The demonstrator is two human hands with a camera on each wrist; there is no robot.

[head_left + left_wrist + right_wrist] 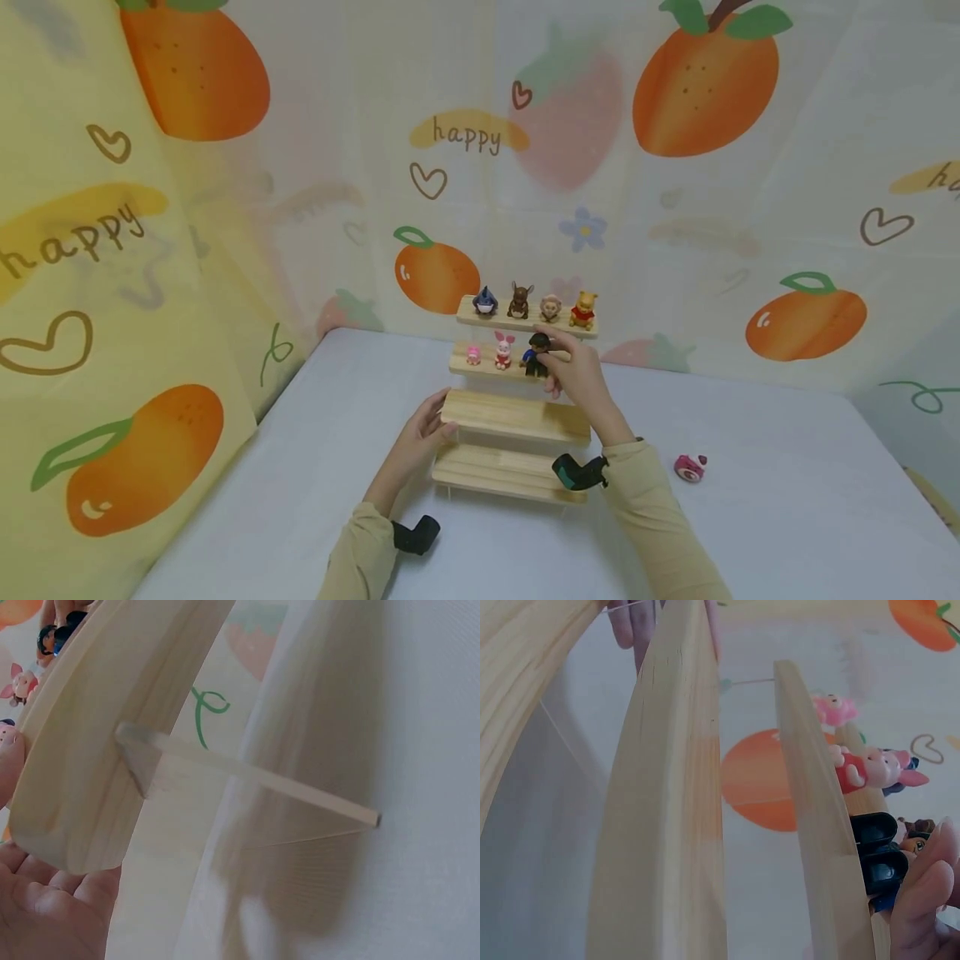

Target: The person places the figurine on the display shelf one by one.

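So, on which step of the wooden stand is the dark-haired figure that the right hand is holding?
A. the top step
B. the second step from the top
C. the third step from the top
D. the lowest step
B: the right hand grips the dark-haired figure on the second step, beside the pink-eared figure.

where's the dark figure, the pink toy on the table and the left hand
dark figure [536,354], head view, on its body
pink toy [690,467], head view, on its middle
left hand [422,434], head view, on the back of the hand
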